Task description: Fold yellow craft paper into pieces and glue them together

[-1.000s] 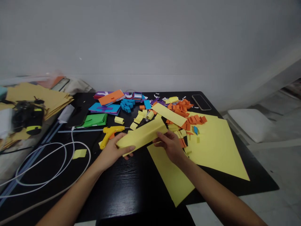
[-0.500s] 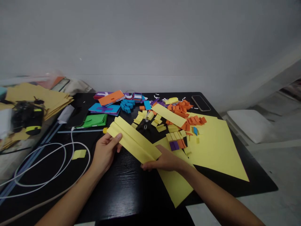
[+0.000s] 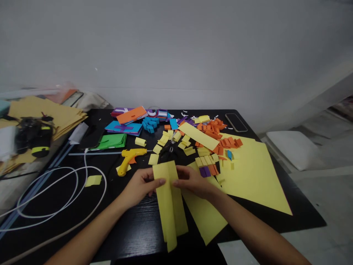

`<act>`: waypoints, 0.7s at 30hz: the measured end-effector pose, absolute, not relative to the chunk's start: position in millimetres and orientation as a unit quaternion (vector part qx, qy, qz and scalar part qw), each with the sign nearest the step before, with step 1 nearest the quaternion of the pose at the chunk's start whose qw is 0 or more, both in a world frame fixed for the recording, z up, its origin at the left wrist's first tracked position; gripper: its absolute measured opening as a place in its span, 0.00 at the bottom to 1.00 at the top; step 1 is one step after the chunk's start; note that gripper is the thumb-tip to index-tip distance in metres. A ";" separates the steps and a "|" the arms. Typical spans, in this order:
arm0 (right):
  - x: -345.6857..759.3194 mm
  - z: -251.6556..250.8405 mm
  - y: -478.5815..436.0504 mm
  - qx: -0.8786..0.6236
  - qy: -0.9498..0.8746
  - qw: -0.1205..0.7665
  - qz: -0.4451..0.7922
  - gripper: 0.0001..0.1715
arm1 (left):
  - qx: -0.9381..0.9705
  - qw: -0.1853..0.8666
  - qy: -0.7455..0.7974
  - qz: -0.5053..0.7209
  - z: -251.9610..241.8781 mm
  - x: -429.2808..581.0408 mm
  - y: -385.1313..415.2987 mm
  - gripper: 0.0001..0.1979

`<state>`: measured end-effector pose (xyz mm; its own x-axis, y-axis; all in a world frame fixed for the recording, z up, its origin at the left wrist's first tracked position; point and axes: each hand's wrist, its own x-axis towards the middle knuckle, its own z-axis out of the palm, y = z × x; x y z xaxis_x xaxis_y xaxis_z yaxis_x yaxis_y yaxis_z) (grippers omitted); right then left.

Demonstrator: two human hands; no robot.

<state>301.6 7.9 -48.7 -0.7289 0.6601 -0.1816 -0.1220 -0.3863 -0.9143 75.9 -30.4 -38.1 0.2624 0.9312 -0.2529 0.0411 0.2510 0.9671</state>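
Between my two hands hangs a folded yellow paper strip [image 3: 168, 206], upright over the front of the black table, with creases running down its length. My left hand [image 3: 146, 184] pinches its left edge, thumb in front and fingers behind. On the opposite edge my right hand [image 3: 191, 180] grips it the same way. A flat yellow paper piece [image 3: 205, 217] lies under my right forearm. Just beyond the hands are black-handled scissors or pliers [image 3: 171, 149], partly covered by small folded yellow pieces [image 3: 153, 159]. A yellow glue gun [image 3: 129, 159] rests left of them.
Large yellow sheets [image 3: 256, 176] cover the table's right side, beside orange folded pieces [image 3: 212, 127]. A phone [image 3: 236, 122] lies at the back right. Green paper [image 3: 111, 141] and blue paper [image 3: 124, 127] stacks sit back left. A white cable [image 3: 103, 184] loops across the left.
The yellow strip has turned from slanting to upright and come nearer the table's front. My left hand moved right and down, closer to my right hand, uncovering the glue gun.
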 end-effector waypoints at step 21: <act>294.6 -45.2 6.2 -0.355 -0.404 0.302 0.787 0.27 | 0.620 0.089 0.717 0.306 -20.6 38.1 -20.0 0.18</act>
